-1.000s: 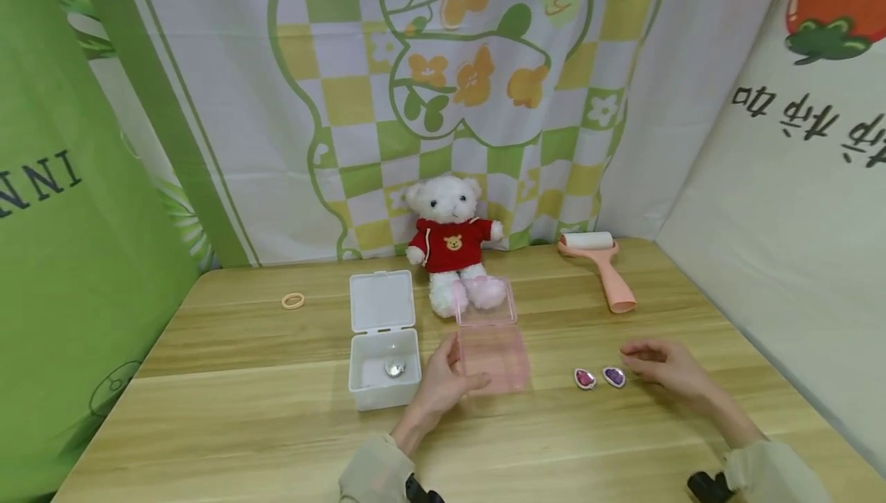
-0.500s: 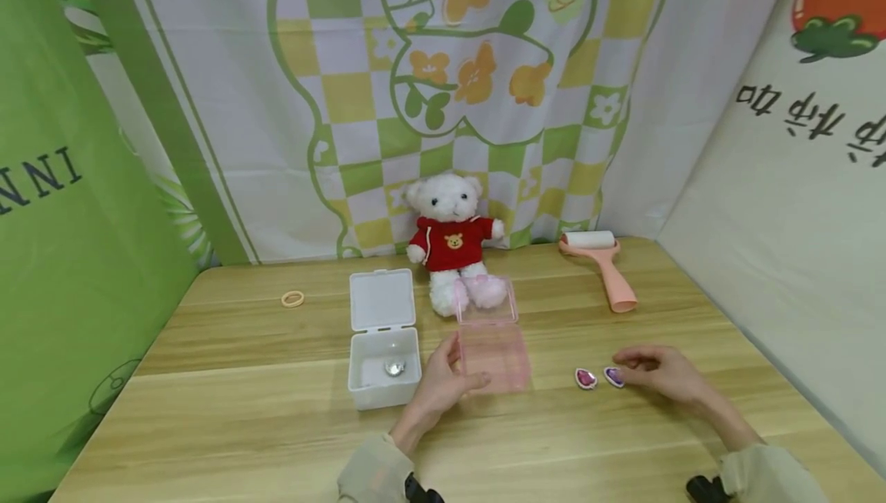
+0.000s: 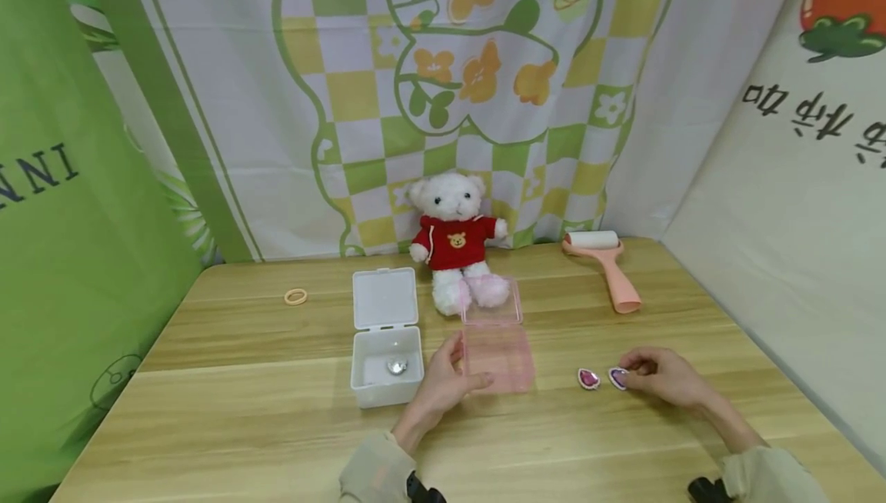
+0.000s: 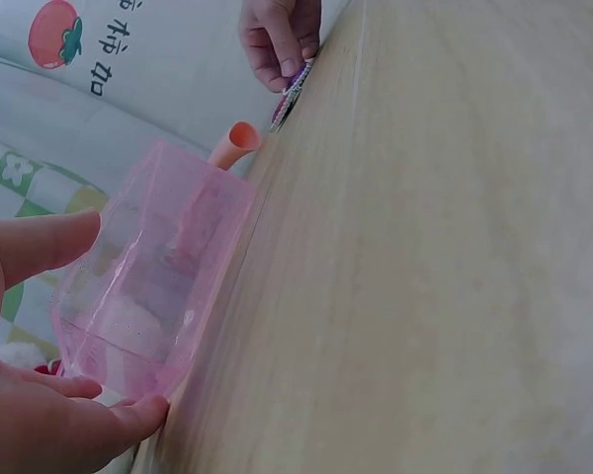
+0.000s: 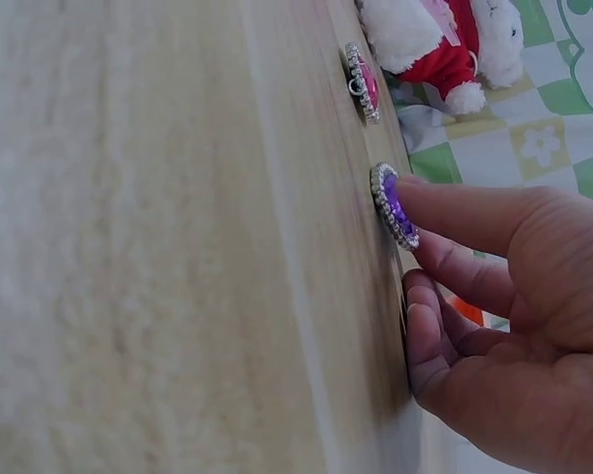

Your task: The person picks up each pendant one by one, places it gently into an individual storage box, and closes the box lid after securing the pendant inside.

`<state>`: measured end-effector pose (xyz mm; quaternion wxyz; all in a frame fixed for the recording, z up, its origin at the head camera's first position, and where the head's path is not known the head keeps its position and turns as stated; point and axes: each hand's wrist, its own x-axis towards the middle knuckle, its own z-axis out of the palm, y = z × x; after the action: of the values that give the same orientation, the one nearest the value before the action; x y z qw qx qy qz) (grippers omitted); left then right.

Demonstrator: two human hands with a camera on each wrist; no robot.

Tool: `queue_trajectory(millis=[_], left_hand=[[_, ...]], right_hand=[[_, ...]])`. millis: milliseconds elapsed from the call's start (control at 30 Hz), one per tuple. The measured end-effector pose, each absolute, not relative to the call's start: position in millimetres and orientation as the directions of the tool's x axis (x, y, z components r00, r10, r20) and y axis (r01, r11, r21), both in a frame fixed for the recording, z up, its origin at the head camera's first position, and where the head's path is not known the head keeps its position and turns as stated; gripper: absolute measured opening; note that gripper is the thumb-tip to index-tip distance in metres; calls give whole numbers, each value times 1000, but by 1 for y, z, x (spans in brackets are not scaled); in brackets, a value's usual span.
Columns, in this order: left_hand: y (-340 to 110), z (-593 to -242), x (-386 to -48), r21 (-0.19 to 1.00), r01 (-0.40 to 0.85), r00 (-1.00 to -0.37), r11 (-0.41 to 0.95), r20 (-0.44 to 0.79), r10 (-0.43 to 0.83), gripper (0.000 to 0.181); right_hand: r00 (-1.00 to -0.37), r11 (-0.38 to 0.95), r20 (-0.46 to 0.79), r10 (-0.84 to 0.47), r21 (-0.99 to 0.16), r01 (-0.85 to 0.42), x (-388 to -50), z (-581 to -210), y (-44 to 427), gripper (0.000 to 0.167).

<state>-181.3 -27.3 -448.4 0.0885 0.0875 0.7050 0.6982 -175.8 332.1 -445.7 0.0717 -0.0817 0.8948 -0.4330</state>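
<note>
My left hand (image 3: pixel 443 380) holds the left side of a see-through pink plastic box (image 3: pixel 504 357), thumb at the front and fingers behind. The box stands on the table with its lid up. In the left wrist view, thumb and fingers straddle the box (image 4: pixel 148 286). My right hand (image 3: pixel 664 376) pinches a purple gem charm (image 3: pixel 617 378) with a silver beaded rim; in the right wrist view the charm (image 5: pixel 393 205) is tilted up off the tabletop at the thumb tip. A pink gem charm (image 3: pixel 588 378) lies just left of it.
A white lidded box (image 3: pixel 388 391) stands open left of my left hand, a clear round gem (image 3: pixel 397 366) inside. Behind are a white teddy bear (image 3: pixel 457 241) in red, a peach lint roller (image 3: pixel 612 272) and a tan ring (image 3: pixel 295 297). Curtains (image 3: pixel 775 203) close in the wooden table.
My right hand has moved slightly left onto the purple gem charm and now pinches it, tilting it. My left hand stays at the pink box. The head view has shifted a little.
</note>
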Motion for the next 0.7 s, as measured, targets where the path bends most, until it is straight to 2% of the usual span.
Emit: queue_trajectory(millis=[400,700], left_hand=[[-27,-453,-184,1000,3,-967,27,-4,256,84],[-27,-452,-185,1000,4,-971,30,-4,240,84]], right_hand=[[-981,597,-57,-184,-800,-65,-174,-441,326,29],[-973,503,-71,-220,-863,-50,-179,-425,317,34]])
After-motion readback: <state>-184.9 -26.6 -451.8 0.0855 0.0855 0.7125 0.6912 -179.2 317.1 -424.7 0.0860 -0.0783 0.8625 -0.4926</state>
